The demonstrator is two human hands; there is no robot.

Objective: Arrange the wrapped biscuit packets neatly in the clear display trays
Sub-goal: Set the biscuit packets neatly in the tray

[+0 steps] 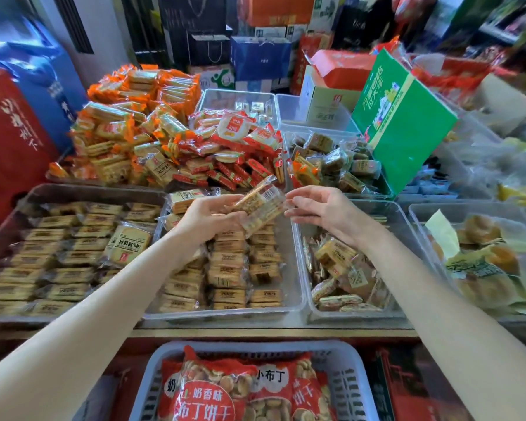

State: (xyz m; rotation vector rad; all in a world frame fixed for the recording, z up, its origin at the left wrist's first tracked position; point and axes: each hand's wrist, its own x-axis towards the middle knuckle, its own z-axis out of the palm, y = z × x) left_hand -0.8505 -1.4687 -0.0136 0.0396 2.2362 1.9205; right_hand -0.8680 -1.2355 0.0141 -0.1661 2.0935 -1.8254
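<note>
Crowded shop tabletop [271, 331]: left hand [208, 218] pinches a biscuit packet [260, 205] above the clear tray [298, 287]; right hand [322, 208], fingers loosely spread, barely touches its wrapper end. The slick film could slip, disturbing the neat rows below.

shop | display trays [299, 302] of packets; stacked gift boxes [260, 57]
</note>
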